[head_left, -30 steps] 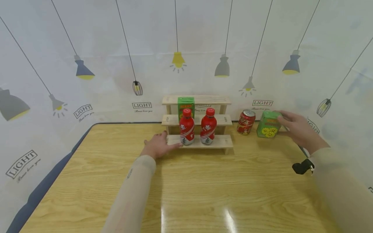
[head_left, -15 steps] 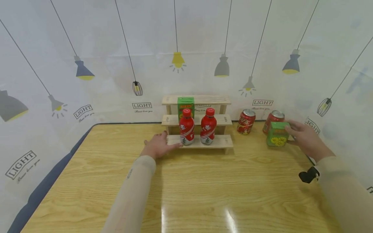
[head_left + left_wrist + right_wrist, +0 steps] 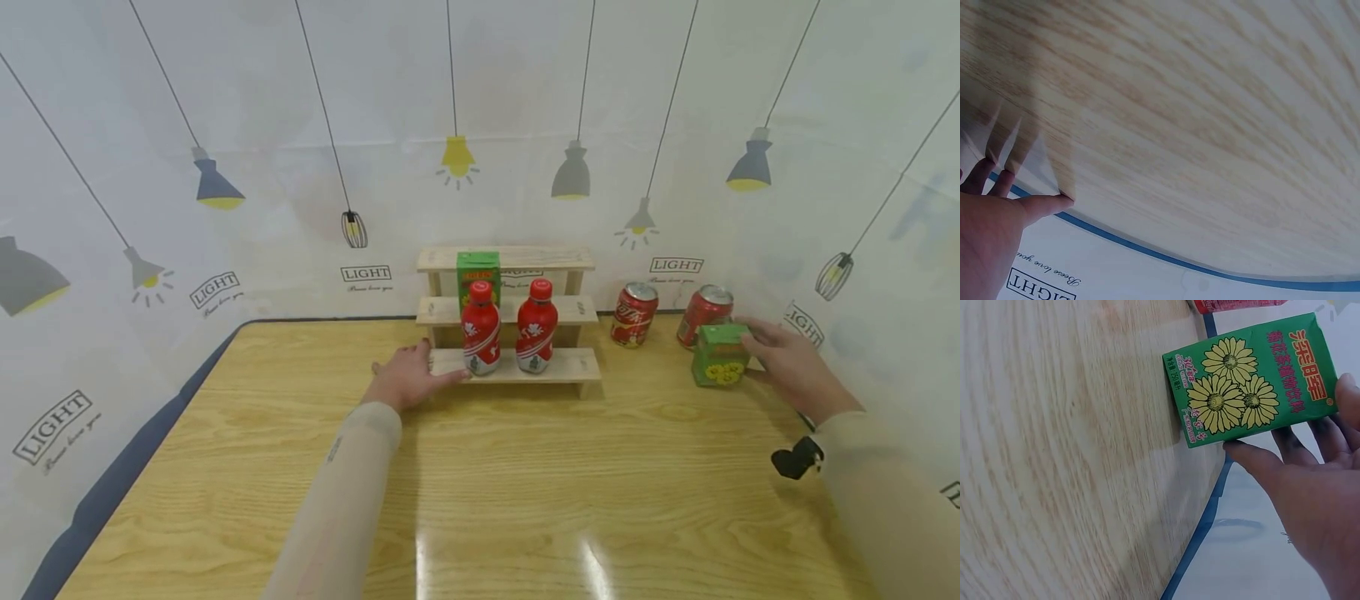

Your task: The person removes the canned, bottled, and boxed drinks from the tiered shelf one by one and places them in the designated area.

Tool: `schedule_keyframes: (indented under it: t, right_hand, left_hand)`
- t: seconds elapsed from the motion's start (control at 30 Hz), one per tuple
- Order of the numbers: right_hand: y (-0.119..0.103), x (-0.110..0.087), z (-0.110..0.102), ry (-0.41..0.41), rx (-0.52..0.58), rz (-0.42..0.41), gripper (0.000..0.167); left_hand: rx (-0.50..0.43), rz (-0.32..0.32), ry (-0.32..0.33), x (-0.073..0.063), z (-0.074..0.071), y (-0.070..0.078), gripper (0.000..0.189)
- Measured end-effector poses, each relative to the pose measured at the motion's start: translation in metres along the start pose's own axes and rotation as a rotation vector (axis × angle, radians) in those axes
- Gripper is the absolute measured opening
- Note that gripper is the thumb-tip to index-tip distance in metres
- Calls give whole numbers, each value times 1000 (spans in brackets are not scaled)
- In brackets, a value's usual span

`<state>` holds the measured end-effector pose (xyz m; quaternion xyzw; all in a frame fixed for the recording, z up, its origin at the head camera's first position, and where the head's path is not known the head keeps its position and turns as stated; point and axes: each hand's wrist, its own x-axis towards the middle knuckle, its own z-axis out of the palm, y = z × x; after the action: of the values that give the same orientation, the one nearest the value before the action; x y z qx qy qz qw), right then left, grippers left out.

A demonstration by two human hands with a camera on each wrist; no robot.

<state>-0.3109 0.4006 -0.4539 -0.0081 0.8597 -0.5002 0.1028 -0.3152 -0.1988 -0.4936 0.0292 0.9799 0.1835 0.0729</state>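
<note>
In the head view my left hand (image 3: 407,377) rests at the left end of the lowest step of a wooden tiered shelf (image 3: 570,367), thumb along its front edge. The left wrist view shows spread fingertips (image 3: 1063,201) touching the table. At the far right my right hand (image 3: 795,371) holds a green drink carton (image 3: 722,357) by its right side. In the right wrist view yellow flowers cover the carton's (image 3: 1254,381) face. Whether its base touches the table, I cannot tell. Two red bottles, one left (image 3: 481,329) and one right (image 3: 537,327), stand upright on the lowest step.
Another green carton (image 3: 478,271) stands on the middle step, partly hidden by the left bottle. One red can (image 3: 633,315) stands right of the shelf. A second red can (image 3: 705,312) is just behind the held carton. A printed cloth wall (image 3: 300,283) borders the table (image 3: 510,483).
My right hand has moved the carton right and toward me, uncovering the second red can behind it. Over the last half second it shifted only slightly. The left hand stayed in place.
</note>
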Motion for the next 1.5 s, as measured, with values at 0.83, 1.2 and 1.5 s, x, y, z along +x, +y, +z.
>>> schedule_keyframes:
  t: [0.83,1.2,1.5]
  right_hand:
    - [9,-7,-1,78,61,-87,73]
    - [-17,-5,-12,96,-168,6,78]
    - [-58,1,-16,90,-48,-25,74]
  left_hand:
    - [-13,0,0,-2,-1,2,136]
    - [-2,-2,-9,-3,-2,2,137]
    - [-4,-1,-7,-4,-3,3,137]
